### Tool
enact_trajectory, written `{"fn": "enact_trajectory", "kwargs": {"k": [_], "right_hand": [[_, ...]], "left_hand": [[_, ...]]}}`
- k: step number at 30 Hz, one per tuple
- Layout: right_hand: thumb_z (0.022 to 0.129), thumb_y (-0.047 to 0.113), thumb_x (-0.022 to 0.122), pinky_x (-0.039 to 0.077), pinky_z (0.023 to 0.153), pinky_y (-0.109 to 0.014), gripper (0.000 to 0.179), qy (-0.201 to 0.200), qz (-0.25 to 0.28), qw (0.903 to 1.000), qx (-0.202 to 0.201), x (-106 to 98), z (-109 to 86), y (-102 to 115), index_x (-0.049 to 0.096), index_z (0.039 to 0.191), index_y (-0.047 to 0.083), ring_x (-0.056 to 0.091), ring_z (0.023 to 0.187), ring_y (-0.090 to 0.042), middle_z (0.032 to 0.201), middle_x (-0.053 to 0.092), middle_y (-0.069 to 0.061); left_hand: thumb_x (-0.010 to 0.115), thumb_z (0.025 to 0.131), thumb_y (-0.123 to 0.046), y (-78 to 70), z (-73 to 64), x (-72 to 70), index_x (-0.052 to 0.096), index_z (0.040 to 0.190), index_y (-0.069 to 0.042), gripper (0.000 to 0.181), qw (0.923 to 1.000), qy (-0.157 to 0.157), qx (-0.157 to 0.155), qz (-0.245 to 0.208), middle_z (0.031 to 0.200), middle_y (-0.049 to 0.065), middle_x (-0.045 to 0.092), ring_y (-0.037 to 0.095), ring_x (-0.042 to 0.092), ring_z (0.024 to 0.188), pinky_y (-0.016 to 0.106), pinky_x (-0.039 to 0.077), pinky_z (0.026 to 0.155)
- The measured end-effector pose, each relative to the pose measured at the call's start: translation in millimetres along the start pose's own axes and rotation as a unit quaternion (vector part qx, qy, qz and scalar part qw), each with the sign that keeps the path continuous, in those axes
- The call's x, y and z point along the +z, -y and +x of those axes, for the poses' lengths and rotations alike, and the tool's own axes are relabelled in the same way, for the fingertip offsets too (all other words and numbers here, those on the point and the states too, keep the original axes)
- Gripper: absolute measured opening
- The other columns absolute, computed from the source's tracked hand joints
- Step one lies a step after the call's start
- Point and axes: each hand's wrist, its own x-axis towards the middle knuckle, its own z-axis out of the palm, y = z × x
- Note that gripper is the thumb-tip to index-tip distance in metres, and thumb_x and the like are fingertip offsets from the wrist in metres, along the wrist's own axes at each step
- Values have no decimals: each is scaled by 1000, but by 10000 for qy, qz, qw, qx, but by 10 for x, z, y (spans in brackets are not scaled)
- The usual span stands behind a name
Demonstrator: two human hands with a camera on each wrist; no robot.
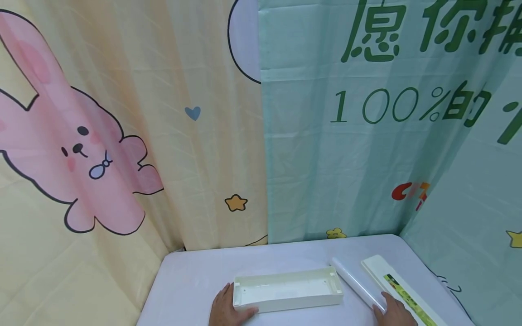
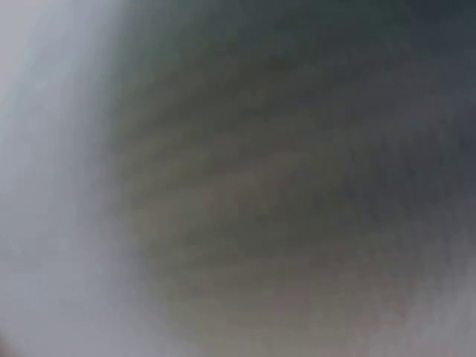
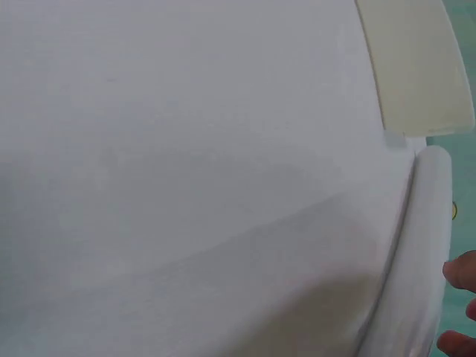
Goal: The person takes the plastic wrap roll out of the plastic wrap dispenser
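A long white plastic box (image 1: 287, 303), without a cover, lies on the table in the head view. My left hand (image 1: 228, 308) holds its left end, thumb along the front wall and fingers at the left side. To the right, a clear film roll (image 1: 355, 280) lies slanted on the table. My right hand (image 1: 393, 311) is over the near part of this roll. In the right wrist view, spread fingers (image 3: 462, 271) reach the roll (image 3: 420, 245), one fingertip at its edge. The left wrist view is too dark and blurred to make out anything.
A long white lid (image 1: 401, 290) with a green printed label lies right of the roll. The white-covered table (image 1: 195, 267) ends at printed curtains (image 1: 216, 136) behind and at the sides. The box's end (image 3: 424, 67) shows near the roll in the right wrist view.
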Motion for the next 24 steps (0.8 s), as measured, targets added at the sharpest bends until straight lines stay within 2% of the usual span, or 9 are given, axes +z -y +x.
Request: {"fn": "enact_trajectory", "kwargs": {"k": [5, 7, 10, 13, 14, 16, 18, 21, 24], "right_hand": [[86, 27, 79, 55, 85, -59, 58, -844, -54, 9955, -424, -92, 68, 389, 59, 127, -9, 64, 104, -50, 115, 65, -32], [86, 25, 79, 55, 85, -60, 56, -1178, -46, 9903, -735, -123, 127, 523, 60, 127, -8, 64, 104, -50, 116, 65, -32], [87, 23, 78, 55, 83, -61, 51, -1645, -10, 9792, -1191, -152, 226, 666, 62, 126, -7, 66, 101, -48, 115, 66, -31], [88, 20, 77, 55, 81, -62, 45, -2127, 90, 9640, -1592, -155, 327, 711, 64, 123, -6, 67, 95, -48, 112, 68, -31], [88, 19, 76, 55, 82, -62, 44, -2181, 94, 9624, -1616, -155, 362, 718, 64, 122, -6, 67, 95, -48, 112, 68, -31], [90, 19, 74, 54, 86, -63, 43, -2194, 37, 9627, -1585, -174, 424, 715, 64, 123, -6, 66, 99, -49, 114, 67, -31], [92, 21, 72, 53, 91, -65, 43, -2017, -96, 9679, -1498, -203, 490, 714, 63, 125, -6, 64, 105, -50, 119, 66, -32], [95, 25, 68, 51, 96, -66, 46, -1485, -342, 9795, -1316, -284, 602, 708, 60, 129, -6, 60, 114, -51, 126, 61, -33], [97, 28, 65, 50, 97, -68, 50, -1018, -527, 9848, -1303, -393, 726, 645, 56, 133, -6, 57, 117, -53, 129, 58, -35]], "left_hand": [[78, 57, -85, 20, -37, -28, 59, 135, 2, 118, 9999, -17, -122, -31, 129, 22, 68, 41, 61, 124, 58, 49, 108], [78, 57, -84, 27, -44, -30, 58, 135, 2, 119, 9999, -75, -145, -45, 130, 22, 67, 41, 61, 124, 58, 49, 108], [78, 58, -84, 49, -27, -49, 56, 139, 1, 119, 9999, -101, 32, -65, 132, 19, 66, 41, 60, 127, 58, 48, 109], [77, 62, -82, 61, 10, -142, 49, 146, 0, 121, 9990, 292, 330, -93, 138, 16, 63, 40, 57, 131, 59, 48, 110], [77, 64, -81, 58, 17, -197, 46, 148, 1, 121, 9979, 462, 447, -57, 140, 16, 62, 39, 57, 132, 58, 48, 110], [76, 67, -80, 85, 56, -277, 41, 151, 1, 123, 9943, 756, 747, 44, 143, 16, 60, 38, 56, 132, 58, 49, 109], [75, 68, -80, 131, 90, -363, 39, 152, 2, 123, 9909, 915, 960, 232, 144, 16, 58, 37, 57, 131, 58, 49, 109], [74, 67, -82, 257, 170, -477, 44, 150, -1, 120, 9857, 927, 1295, 553, 143, 14, 61, 36, 59, 128, 56, 49, 110], [76, 65, -82, 328, 269, -671, 48, 148, -4, 117, 9809, 1089, 1386, 829, 139, 14, 63, 37, 59, 126, 57, 48, 110]]}}
